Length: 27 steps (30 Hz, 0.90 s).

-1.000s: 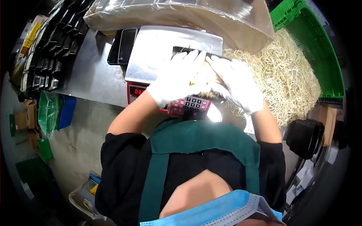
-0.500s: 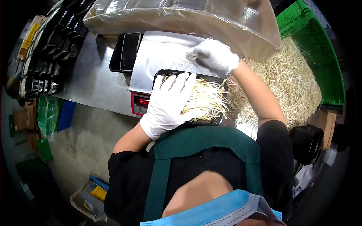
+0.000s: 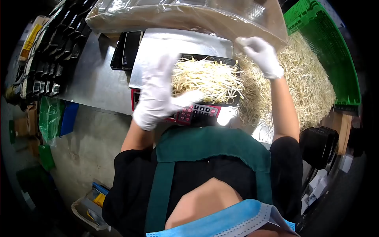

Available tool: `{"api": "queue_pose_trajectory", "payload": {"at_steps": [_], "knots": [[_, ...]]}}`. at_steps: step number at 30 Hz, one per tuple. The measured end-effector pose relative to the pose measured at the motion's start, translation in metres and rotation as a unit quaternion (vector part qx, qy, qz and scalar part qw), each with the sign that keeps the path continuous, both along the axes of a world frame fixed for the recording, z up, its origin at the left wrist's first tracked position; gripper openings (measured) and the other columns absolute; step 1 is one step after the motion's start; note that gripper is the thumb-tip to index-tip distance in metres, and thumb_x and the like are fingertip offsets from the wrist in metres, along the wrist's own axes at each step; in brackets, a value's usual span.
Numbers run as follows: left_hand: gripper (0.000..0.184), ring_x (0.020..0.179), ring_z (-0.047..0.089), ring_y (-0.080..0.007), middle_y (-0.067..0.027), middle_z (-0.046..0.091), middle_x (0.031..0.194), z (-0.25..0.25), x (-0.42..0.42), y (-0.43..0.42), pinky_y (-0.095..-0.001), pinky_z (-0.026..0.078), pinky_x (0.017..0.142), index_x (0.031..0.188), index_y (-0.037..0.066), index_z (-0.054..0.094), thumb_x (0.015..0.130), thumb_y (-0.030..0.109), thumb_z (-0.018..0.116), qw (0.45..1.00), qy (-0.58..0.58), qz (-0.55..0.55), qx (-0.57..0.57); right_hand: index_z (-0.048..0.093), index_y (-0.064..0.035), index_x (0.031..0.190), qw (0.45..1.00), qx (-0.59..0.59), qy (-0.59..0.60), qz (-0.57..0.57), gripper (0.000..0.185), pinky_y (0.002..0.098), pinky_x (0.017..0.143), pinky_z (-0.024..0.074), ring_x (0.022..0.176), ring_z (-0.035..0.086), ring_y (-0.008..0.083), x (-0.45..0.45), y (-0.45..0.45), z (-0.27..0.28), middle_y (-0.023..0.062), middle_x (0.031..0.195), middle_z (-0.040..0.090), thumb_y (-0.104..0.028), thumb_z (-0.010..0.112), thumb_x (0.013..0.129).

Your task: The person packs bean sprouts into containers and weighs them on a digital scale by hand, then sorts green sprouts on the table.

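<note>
A black tray (image 3: 227, 103) heaped with pale bean sprouts (image 3: 207, 79) sits on the metal plate (image 3: 189, 39) of a red-framed scale (image 3: 199, 112). At the tray's left end is my left hand (image 3: 156, 93), white-gloved and smeared by motion. Its fingers stretch away from me and its thumb lies apart along the near rim; firm contact is unclear. My right hand (image 3: 261, 57), also gloved, hovers at the edge of a large sprout pile (image 3: 304, 83). Its fingers are bent, with thumb and fingertips slightly apart, and nothing can be made out between them.
A plastic-lined box (image 3: 189, 19) of clear containers spans the back. Stacked black trays (image 3: 55, 51) stand at left, beside a phone (image 3: 131, 49) on a black tray. A green crate (image 3: 331, 51) borders the pile. More black trays (image 3: 319, 146) sit at lower right.
The sprout tray has shifted away from me on the scale, uncovering the keypad. My left hand has lifted off the sprouts to the tray's left end. My right hand has moved right.
</note>
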<state>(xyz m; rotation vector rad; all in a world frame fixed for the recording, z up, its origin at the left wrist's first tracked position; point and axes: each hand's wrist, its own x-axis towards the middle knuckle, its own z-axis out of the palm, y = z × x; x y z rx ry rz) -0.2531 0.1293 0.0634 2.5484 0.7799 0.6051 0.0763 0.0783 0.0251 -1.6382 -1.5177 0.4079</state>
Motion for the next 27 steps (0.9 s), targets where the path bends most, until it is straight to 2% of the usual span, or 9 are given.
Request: {"api": "queue_pose_trajectory", "payload": {"at_steps": [2, 4, 5, 9, 10, 15, 21, 23, 27], "knots": [[0.083, 0.114, 0.053, -0.0283, -0.0240, 0.048, 0.131, -0.035, -0.018, 0.009, -0.0463, 0.035, 0.105, 0.141, -0.001, 0.032, 0.081, 0.038, 0.073, 0.949, -0.268, 0.055, -0.156, 0.064, -0.0034, 0.089, 0.969, -0.014, 0.246, -0.017, 0.004, 0.0275, 0.086, 0.0509, 0.099, 0.064, 0.0159, -0.025, -0.025, 0.045, 0.0106, 0.113, 0.068, -0.007, 0.063, 0.087], [0.051, 0.099, 0.061, -0.0239, -0.0203, 0.054, 0.123, -0.029, -0.014, 0.008, -0.0369, 0.049, 0.091, 0.136, 0.002, 0.043, 0.092, 0.021, 0.061, 0.901, -0.256, 0.127, -0.325, 0.065, -0.0040, 0.099, 0.980, -0.007, 0.183, 0.079, 0.015, 0.0280, 0.082, 0.0506, 0.090, 0.062, 0.0153, -0.066, -0.038, 0.053, 0.0102, 0.107, 0.068, -0.009, 0.066, 0.085], [0.052, 0.111, 0.055, -0.0242, -0.0191, 0.052, 0.128, -0.044, -0.005, 0.024, -0.0365, 0.044, 0.097, 0.136, 0.001, 0.043, 0.092, 0.023, 0.060, 0.924, -0.055, 0.148, -0.349, 0.065, -0.0032, 0.101, 0.992, -0.059, 0.076, 0.083, 0.019, 0.0295, 0.084, 0.0502, 0.093, 0.063, 0.0166, -0.081, -0.041, 0.050, 0.0097, 0.106, 0.068, -0.010, 0.068, 0.083], [0.062, 0.121, 0.049, -0.0349, -0.0207, 0.052, 0.129, -0.033, 0.018, 0.009, -0.0421, 0.038, 0.103, 0.134, 0.000, 0.046, 0.085, 0.031, 0.068, 0.992, -0.111, -0.047, 0.043, 0.063, -0.0008, 0.111, 0.999, -0.005, -0.017, 0.036, 0.035, 0.0332, 0.099, 0.0437, 0.113, 0.059, 0.0247, -0.093, -0.048, 0.041, 0.0112, 0.116, 0.065, -0.017, 0.069, 0.080], [0.064, 0.123, 0.047, -0.0351, -0.0203, 0.051, 0.130, -0.023, 0.025, 0.004, -0.0421, 0.036, 0.104, 0.134, 0.001, 0.046, 0.084, 0.033, 0.069, 0.987, -0.120, -0.043, -0.103, 0.062, -0.0009, 0.114, 0.995, 0.086, 0.048, 0.023, 0.037, 0.0339, 0.100, 0.0423, 0.116, 0.057, 0.0270, -0.091, -0.049, 0.039, 0.0126, 0.120, 0.063, -0.018, 0.068, 0.081], [0.088, 0.129, 0.039, -0.0383, -0.0240, 0.038, 0.142, -0.031, 0.047, -0.007, -0.0568, 0.020, 0.110, 0.143, 0.000, 0.032, 0.077, 0.048, 0.065, 0.998, 0.039, -0.056, 0.002, 0.052, -0.0039, 0.130, 0.994, 0.025, -0.106, -0.003, 0.056, 0.0415, 0.104, 0.0368, 0.124, 0.048, 0.0342, -0.117, -0.055, 0.012, 0.0178, 0.133, 0.052, -0.028, 0.069, 0.082], [0.076, 0.128, 0.036, -0.0410, -0.0192, 0.034, 0.145, -0.048, 0.057, -0.006, -0.0717, 0.017, 0.102, 0.147, 0.010, 0.030, 0.082, 0.040, 0.055, 0.995, 0.100, -0.012, 0.023, 0.061, 0.0026, 0.103, 0.965, 0.110, -0.240, -0.002, 0.030, 0.0421, 0.081, 0.0488, 0.090, 0.061, 0.0339, -0.129, -0.032, -0.008, 0.0205, 0.099, 0.064, -0.023, 0.055, 0.089], [0.074, 0.126, 0.041, -0.0372, -0.0179, 0.037, 0.144, -0.038, 0.061, 0.001, -0.0634, 0.020, 0.106, 0.144, 0.008, 0.034, 0.082, 0.043, 0.057, 0.991, 0.121, -0.036, 0.048, 0.061, -0.0013, 0.085, 0.975, 0.021, -0.221, 0.020, 0.023, 0.0419, 0.071, 0.0492, 0.076, 0.061, 0.0310, -0.126, -0.021, 0.006, 0.0156, 0.080, 0.064, -0.022, 0.051, 0.089], [0.065, 0.121, 0.048, -0.0326, -0.0186, 0.048, 0.133, -0.021, 0.042, 0.011, -0.0452, 0.031, 0.107, 0.137, 0.005, 0.041, 0.087, 0.041, 0.060, 0.992, -0.024, -0.124, -0.022, 0.064, -0.0004, 0.107, 0.958, 0.111, -0.263, 0.016, 0.033, 0.0417, 0.077, 0.0497, 0.086, 0.063, 0.0334, -0.108, -0.044, 0.025, 0.0172, 0.090, 0.066, -0.026, 0.062, 0.085]]}}
